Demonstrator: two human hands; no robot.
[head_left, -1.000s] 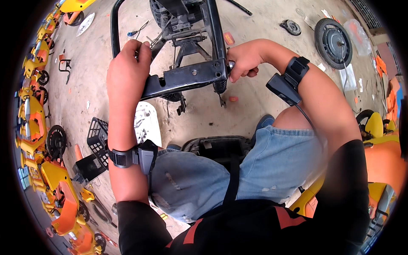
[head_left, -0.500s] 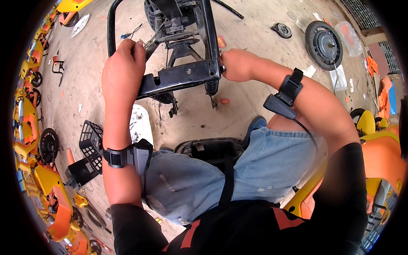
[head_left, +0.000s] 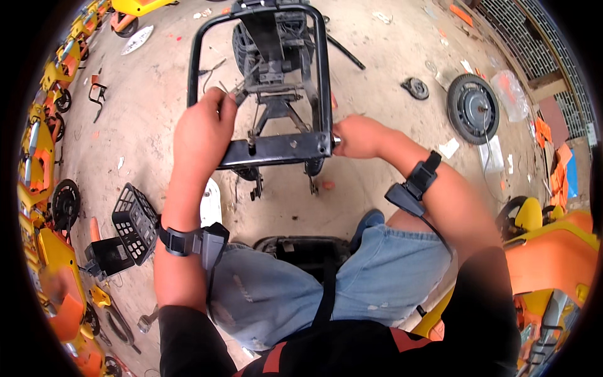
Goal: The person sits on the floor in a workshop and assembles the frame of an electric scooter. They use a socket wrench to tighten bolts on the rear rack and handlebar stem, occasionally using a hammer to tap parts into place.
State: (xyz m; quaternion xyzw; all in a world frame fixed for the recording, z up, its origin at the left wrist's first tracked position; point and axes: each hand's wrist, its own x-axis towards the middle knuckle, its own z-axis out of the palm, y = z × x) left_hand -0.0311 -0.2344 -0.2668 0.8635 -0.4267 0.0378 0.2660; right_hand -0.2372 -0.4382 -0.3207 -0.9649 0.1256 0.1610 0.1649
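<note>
Showed at upper centre of the frame a black metal chassis (head_left: 325,81), standing over a pale concrete floor (head_left: 383,195). Had tubular sides with rounded top corners, glossy along the bends, and a flat crossbar (head_left: 273,151) at the near end, tilted slightly upward to the right. Bore on this crossbar scuffed black paint, a small round hole right of the middle and a dark notch toward the left. Enclosed between the sides a dark flat plate (head_left: 262,39) and, lower down, dusty grey-black linkages (head_left: 276,110). Carried short dark struts (head_left: 256,188) below the crossbar.

Set the left hand (head_left: 204,129) over the left side rail (head_left: 193,75), just above the crossbar's left end, with the grip closed round the tube, thumb and fingers near each other, inner contact hidden. Curled the right hand (head_left: 359,137) into a fist at the crossbar's right end, with the grip pinching a small silvery metal piece (head_left: 337,140) largely covered by fingers; could not tell its full shape. Wore on each forearm a black strapped device (head_left: 404,200).

Included at upper right a loose black-tyred wheel (head_left: 474,110), beside a clear plastic bag (head_left: 510,94) and near a round dark part (head_left: 415,88). Included at lower left a black perforated basket (head_left: 134,223) just beside a black box (head_left: 113,256). Showed along the left edge a row of yellow and orange vehicles (head_left: 36,168).
</note>
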